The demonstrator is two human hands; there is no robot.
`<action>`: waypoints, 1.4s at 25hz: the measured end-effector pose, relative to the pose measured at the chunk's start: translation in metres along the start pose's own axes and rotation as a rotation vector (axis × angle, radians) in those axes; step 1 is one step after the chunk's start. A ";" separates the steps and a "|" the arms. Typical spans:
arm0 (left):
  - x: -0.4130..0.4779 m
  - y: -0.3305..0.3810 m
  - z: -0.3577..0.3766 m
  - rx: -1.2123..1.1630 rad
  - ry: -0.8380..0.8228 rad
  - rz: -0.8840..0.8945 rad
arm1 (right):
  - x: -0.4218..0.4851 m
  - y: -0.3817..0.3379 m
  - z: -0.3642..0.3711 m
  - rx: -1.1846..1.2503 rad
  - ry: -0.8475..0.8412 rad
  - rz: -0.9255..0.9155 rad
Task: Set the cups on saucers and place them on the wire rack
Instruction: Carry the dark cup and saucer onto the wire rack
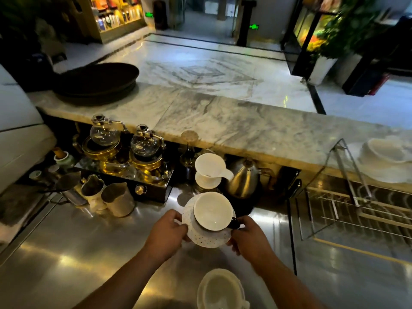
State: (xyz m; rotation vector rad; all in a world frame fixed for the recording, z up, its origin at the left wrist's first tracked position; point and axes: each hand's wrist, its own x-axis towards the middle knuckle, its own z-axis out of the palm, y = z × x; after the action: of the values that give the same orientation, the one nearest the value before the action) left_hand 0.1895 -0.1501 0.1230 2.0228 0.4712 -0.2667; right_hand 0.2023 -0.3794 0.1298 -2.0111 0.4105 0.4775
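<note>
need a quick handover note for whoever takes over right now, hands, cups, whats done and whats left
Left hand: gripping the left rim of the white dotted saucer.
Right hand: on the saucer's right edge, by the dark handle of the white cup.
The cup sits on that saucer, and both are held above the steel counter.
Another white cup and saucer set waits at the near edge.
The wire rack stands to the right; white crockery already rests on its upper level.
Done: this cup is on its saucer.
Left: carry it right onto the rack, then move the near set.
</note>
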 end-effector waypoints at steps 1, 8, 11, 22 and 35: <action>-0.009 0.013 0.006 0.011 -0.002 0.016 | -0.007 0.001 -0.016 0.013 0.014 -0.010; -0.067 0.095 0.073 0.039 -0.006 0.054 | -0.041 0.024 -0.124 0.082 0.079 -0.048; -0.098 0.121 0.104 0.020 0.000 0.088 | -0.060 0.041 -0.169 0.136 0.086 -0.059; -0.192 0.185 0.202 0.000 -0.030 0.102 | -0.126 0.098 -0.304 0.188 0.071 -0.132; -0.198 0.246 0.282 -0.006 -0.174 0.178 | -0.141 0.124 -0.398 0.202 0.226 -0.091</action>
State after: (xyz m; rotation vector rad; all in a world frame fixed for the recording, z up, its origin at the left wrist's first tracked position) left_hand 0.1211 -0.5452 0.2594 1.9999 0.1820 -0.3279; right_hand 0.0846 -0.7769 0.2785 -1.8828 0.4827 0.1452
